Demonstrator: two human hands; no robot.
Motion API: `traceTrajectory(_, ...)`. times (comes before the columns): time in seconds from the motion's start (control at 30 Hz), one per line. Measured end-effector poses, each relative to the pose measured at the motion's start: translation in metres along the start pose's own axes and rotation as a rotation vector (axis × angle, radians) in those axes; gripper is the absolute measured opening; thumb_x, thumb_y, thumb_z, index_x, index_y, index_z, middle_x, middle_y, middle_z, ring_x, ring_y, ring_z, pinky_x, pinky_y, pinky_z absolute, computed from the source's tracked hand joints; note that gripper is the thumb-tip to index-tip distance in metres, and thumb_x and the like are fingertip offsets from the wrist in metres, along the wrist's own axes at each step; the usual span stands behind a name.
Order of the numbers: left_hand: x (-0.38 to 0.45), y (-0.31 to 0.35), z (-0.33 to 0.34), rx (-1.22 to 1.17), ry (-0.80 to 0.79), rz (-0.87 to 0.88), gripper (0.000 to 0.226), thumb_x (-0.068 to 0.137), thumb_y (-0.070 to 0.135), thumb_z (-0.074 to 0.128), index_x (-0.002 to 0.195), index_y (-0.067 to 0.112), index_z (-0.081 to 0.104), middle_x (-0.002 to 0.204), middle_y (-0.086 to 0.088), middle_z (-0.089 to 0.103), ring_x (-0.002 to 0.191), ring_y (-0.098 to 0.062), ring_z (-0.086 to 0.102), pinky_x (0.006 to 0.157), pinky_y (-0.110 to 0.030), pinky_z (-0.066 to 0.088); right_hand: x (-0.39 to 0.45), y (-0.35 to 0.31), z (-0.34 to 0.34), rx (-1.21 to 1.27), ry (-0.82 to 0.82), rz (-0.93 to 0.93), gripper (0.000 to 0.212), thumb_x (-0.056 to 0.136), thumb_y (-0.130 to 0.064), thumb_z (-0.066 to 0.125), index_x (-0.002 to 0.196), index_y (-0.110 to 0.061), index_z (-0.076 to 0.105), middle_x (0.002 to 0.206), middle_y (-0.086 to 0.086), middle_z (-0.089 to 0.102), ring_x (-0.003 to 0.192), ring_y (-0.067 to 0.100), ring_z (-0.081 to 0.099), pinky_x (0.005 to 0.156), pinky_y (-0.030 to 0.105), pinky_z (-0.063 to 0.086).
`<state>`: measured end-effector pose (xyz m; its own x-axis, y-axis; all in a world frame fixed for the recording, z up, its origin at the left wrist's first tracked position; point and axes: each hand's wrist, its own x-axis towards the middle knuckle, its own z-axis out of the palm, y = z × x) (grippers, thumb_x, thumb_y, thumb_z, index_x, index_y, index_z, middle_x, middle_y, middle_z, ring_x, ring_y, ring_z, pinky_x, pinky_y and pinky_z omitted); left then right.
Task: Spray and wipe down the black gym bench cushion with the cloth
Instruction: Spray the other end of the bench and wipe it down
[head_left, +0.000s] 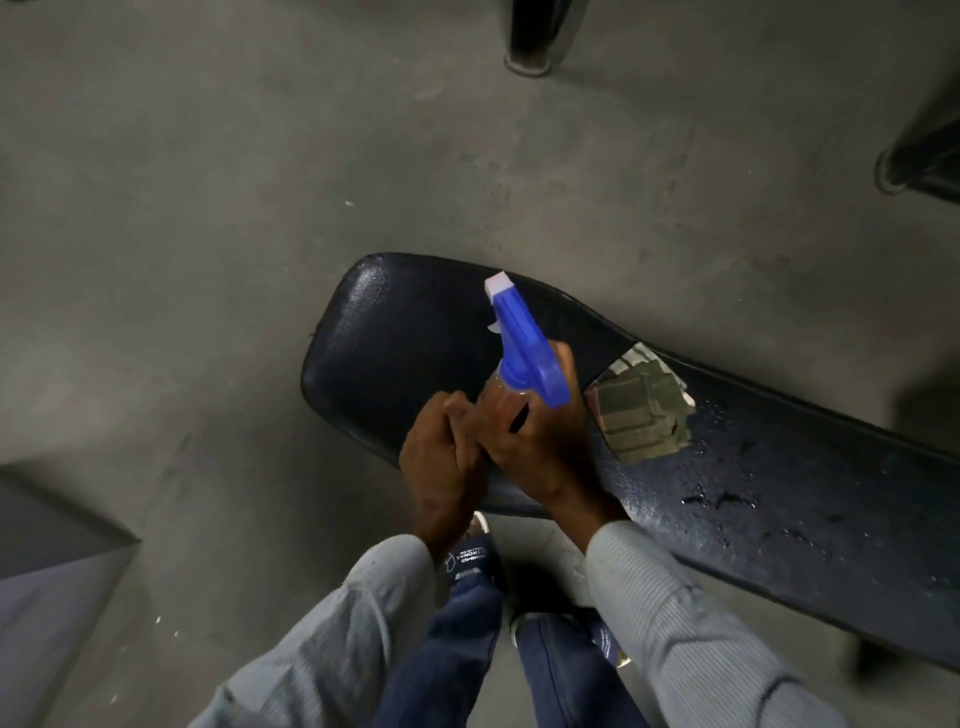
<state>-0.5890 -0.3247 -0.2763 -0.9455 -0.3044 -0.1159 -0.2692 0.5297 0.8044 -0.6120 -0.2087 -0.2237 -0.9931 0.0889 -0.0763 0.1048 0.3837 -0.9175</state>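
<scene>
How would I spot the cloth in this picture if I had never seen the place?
Find the long black bench cushion running from the middle to the lower right. The cloth lies folded on it, just right of the hands holding the spray bottle. It is the only pale, olive-grey, ribbed patch on the shiny black, droplet-spotted surface.

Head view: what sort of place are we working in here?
Probably a gym floor. A long black padded bench cushion, torn open at one spot, stands on bare concrete floor, and dark equipment legs stand at the frame's top edge.
</scene>
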Motion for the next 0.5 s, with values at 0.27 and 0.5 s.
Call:
traceTrajectory(0.27, -0.073, -0.016, 0.014, 0.023, -0.165, -0.104, 0.025, 0.107, 0.039, 0.052, 0.127, 0.029, 0.064, 0.110, 0.016, 0.071, 0.097, 0.004, 0.067, 0.082, -0.012, 0.048, -0.015, 0.005, -0.013, 0.052, -0.099, 0.092, 0.090, 0.077, -0.051, 0.094, 0.128, -0.080, 0.025, 0.142, 0.000, 0.053, 0.116, 0.004, 0.061, 0.086, 0.005, 0.045)
traceTrajectory(0.5, -0.068, 0.011, 0.023, 0.026, -0.209, -0.150, 0.070, 0.082, 0.067, 0.039, 0.116, 0.013, 0.068, 0.101, -0.001, 0.072, 0.090, -0.019, 0.071, 0.079, -0.036, 0.055, -0.010, 0.011, -0.006, -0.084, -0.200, 0.083, 0.105, 0.082, -0.039, 0.095, 0.165, -0.022, 0.033, 0.168, 0.001, 0.032, 0.143, 0.017, 0.048, 0.096, 0.012, 0.038)
